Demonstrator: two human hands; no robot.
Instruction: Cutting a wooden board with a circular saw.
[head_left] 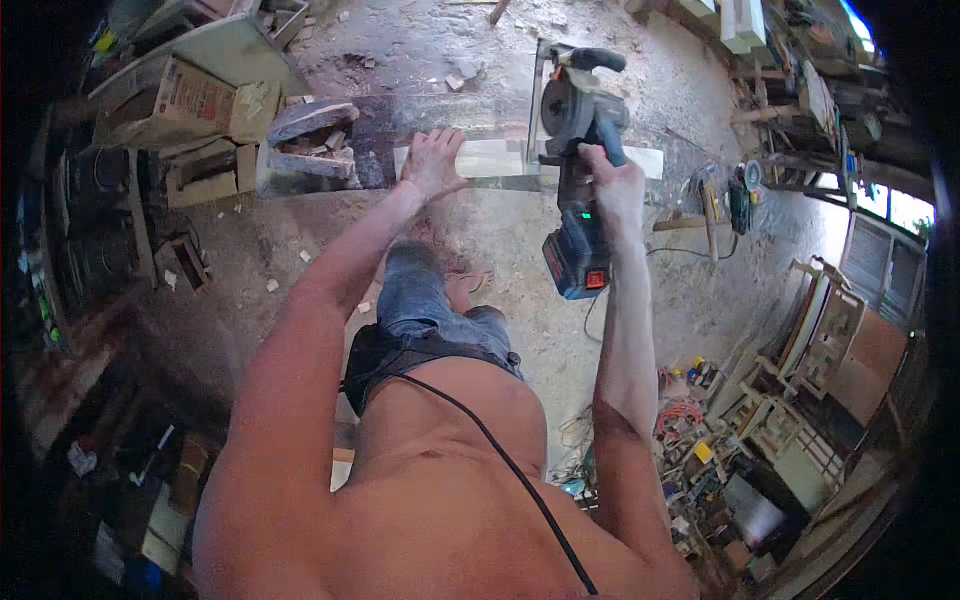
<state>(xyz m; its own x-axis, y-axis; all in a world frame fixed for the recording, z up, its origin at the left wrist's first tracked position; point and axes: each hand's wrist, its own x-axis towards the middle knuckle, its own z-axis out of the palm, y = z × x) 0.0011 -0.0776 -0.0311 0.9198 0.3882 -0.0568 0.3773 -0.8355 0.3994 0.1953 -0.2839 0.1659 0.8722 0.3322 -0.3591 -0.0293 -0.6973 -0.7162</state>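
Note:
A pale board (492, 158) lies crosswise on a dark, worn surface at upper centre. My left hand (434, 162) grips it toward its left end, fingers bent over the top. My right hand (610, 178) is closed on the handle of a dark cordless circular saw (568, 108), which sits over the right part of the board with its metal base plate on edge to the viewer's left of the blade housing. The saw's large battery (578, 262) hangs toward me. Where the blade meets the wood is hidden.
Offcuts in a grey trough (310, 165) and cardboard boxes (165, 110) are at upper left. Hand tools (710, 215) and a cable lie right of the saw. Stacked timber (740, 25) lines the right side. Clutter (700, 450) covers the lower right floor.

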